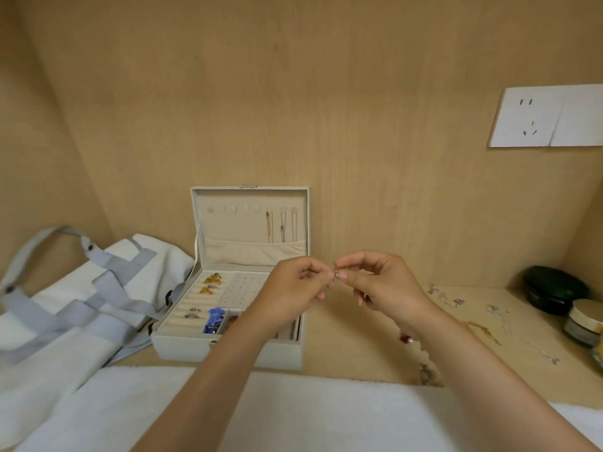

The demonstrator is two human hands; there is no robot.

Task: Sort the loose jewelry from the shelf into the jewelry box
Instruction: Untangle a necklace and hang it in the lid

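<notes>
Two hands on one tiny silver piece [336, 274] here: the left hand [293, 282] and right hand [381, 285] both pinch it at the fingertips, up in the air by the right edge of the open jewelry box [228, 349]. My worry is a fumble (maybe it's an earring with a back, can't tell). If it slips mid-fiddle it could bounce off the shelf [359, 353] or vanish among the loose chains [489, 321] lying to the right.
</notes>
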